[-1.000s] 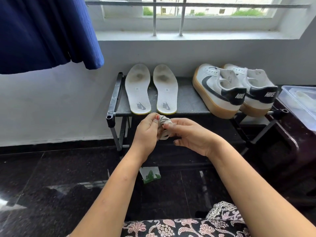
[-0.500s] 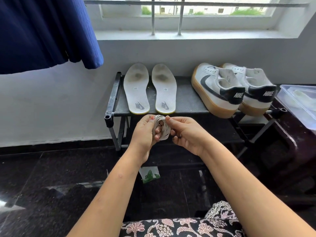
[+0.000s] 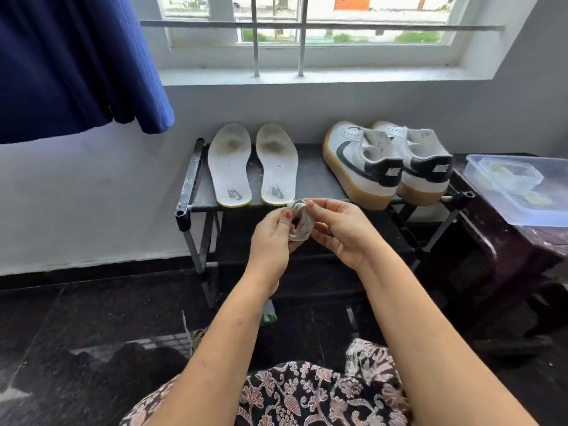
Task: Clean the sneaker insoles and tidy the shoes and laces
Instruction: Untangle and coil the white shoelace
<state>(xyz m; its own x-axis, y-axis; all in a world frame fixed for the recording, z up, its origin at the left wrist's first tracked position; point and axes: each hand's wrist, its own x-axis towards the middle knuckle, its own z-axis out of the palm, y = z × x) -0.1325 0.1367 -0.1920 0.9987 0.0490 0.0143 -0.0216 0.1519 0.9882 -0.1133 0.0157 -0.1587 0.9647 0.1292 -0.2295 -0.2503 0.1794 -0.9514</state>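
Observation:
A white shoelace (image 3: 302, 221) is wound into a small coil, held in front of the rack between my left hand (image 3: 272, 236) and my right hand (image 3: 341, 230). Both hands pinch it with thumb and fingers. Two white insoles (image 3: 229, 167) (image 3: 278, 167) with dark stains near the toes lie side by side on the left half of the black shoe rack (image 3: 310, 182). Two white sneakers (image 3: 359, 162) (image 3: 421, 162) with black heels and gum soles stand on the rack's right half, heels toward me, without laces.
A clear plastic box (image 3: 519, 189) sits on a dark stool (image 3: 504, 253) to the right. A blue curtain (image 3: 76, 63) hangs at upper left, beside a barred window. The floor is dark tile, with a small green-and-white packet (image 3: 269, 315) under my left wrist.
The coil has turned in my fingers and now shows its open loop. My hands stay at the rack's front edge. The camera tilted slightly, showing more of the window.

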